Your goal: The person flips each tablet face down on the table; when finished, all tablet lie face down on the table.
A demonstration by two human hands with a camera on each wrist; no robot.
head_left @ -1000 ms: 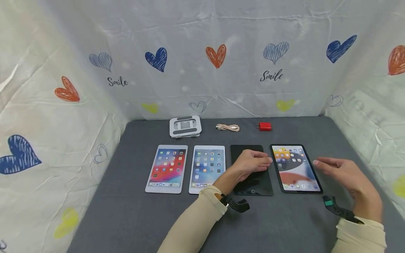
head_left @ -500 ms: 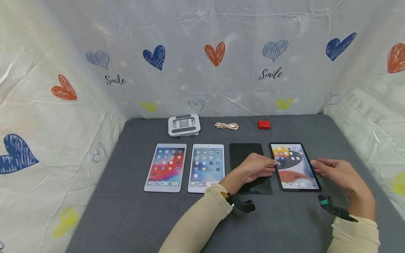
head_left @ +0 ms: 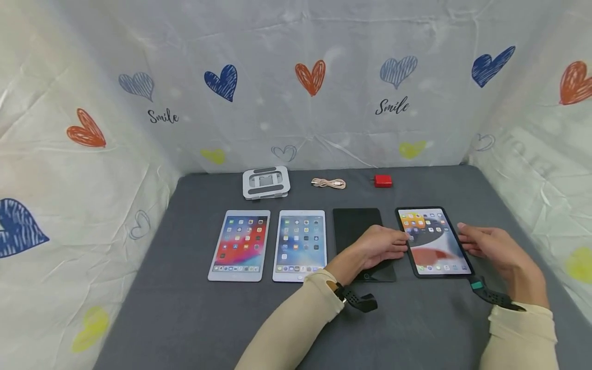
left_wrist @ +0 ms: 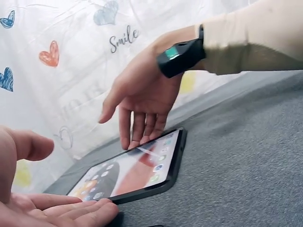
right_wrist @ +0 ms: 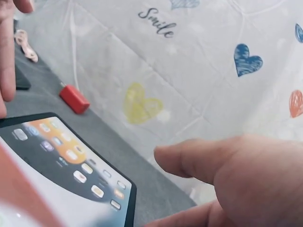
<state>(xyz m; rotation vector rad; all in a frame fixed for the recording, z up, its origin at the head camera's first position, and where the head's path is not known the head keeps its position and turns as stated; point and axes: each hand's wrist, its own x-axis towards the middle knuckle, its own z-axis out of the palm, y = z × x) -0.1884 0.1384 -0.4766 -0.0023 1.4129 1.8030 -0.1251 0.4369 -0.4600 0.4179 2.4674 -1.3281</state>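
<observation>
The lit black-framed tablet [head_left: 435,244] lay flat on the grey cloth [head_left: 185,329]. Left hand [head_left: 381,245] and right hand [head_left: 499,252] flanked its long edges, thumbs raised apart from extended fingers, nothing clamped. Judged risks: unequal side pressure could skew it; the left hand, if lowered, could drag the dark-screened tablet [head_left: 353,223] beneath.

You have four flat rectangular tablets [head_left: 239,245]: two white-framed tablets [head_left: 299,239], one all-black tablet [head_left: 353,226] and one black-framed tablet [head_left: 437,244] with a lit screen. You also have one flat white-and-grey stand [head_left: 265,183], one coiled beige cable [head_left: 329,183], one red block-shaped charger [head_left: 383,181], two bare hands [head_left: 380,246] and two black wristbands [head_left: 359,300].
</observation>
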